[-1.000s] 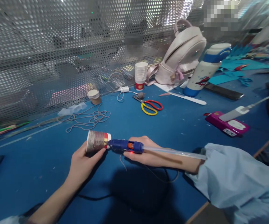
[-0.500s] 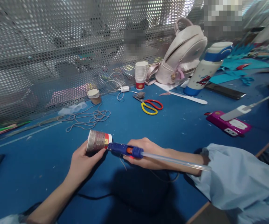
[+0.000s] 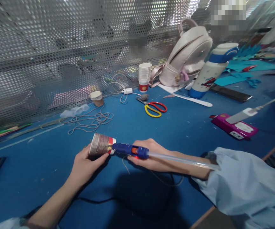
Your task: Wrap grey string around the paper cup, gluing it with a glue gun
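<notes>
My left hand (image 3: 86,163) grips a paper cup (image 3: 100,144) lying on its side, its rim end to the left. Grey-brown cord is wound round most of the cup; a red and white band shows at its right end. My right hand (image 3: 149,156) is closed round a blue glue gun (image 3: 129,150), with a long clear glue stick (image 3: 182,160) sticking out of its back. The gun's nozzle is at the cup's red band, beside the last turns of cord. A loose cord end (image 3: 126,165) hangs below the gun.
Behind lie tangled cord (image 3: 94,122), a small covered cup (image 3: 96,98), scissors (image 3: 155,108) and stacked paper cups (image 3: 144,78). To the right are a bottle (image 3: 210,71), a backpack (image 3: 187,55), a white knife (image 3: 193,100) and a purple power strip (image 3: 234,126). A perforated metal screen (image 3: 56,63) borders the table.
The glue gun and right hand have shifted slightly right and up, with the nozzle higher on the red band. The cup has moved a little to the right.
</notes>
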The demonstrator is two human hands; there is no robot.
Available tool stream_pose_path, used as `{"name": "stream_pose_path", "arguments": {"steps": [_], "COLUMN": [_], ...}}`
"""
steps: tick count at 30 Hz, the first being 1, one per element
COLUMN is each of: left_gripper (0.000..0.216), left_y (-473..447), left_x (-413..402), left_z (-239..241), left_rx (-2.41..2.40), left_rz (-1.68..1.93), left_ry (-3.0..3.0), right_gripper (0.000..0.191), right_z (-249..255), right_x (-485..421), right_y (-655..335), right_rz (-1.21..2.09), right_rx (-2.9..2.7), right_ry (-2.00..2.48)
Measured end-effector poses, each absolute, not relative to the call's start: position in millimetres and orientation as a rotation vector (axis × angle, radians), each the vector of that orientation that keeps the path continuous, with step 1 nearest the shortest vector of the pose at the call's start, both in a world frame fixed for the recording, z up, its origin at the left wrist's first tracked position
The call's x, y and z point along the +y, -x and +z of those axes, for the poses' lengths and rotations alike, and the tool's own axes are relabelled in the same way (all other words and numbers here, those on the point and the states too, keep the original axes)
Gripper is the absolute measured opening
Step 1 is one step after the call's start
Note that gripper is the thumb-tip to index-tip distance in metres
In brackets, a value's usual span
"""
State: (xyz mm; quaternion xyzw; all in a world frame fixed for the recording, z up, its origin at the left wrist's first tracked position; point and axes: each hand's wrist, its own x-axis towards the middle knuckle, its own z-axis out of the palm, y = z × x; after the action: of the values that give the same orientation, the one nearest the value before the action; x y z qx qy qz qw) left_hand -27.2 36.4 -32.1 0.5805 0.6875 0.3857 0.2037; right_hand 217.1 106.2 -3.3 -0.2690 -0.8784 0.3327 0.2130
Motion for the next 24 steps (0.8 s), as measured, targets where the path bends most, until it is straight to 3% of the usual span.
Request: {"name": "stream_pose_path", "arguments": {"steps": [24], "left_gripper": [0.031], "left_y": [27.7], "left_x": [36.4], "left_z": [-30.5], "left_rx": [1.867], "left_rz": [1.091], "left_ry": [-1.580], "right_gripper": [0.020], "right_z": [-2.0], "right_x": [103.6], "right_y": [-217.8], "right_rz": [0.948], "right_rx": [-2.449], "right_ry": [0.773]}}
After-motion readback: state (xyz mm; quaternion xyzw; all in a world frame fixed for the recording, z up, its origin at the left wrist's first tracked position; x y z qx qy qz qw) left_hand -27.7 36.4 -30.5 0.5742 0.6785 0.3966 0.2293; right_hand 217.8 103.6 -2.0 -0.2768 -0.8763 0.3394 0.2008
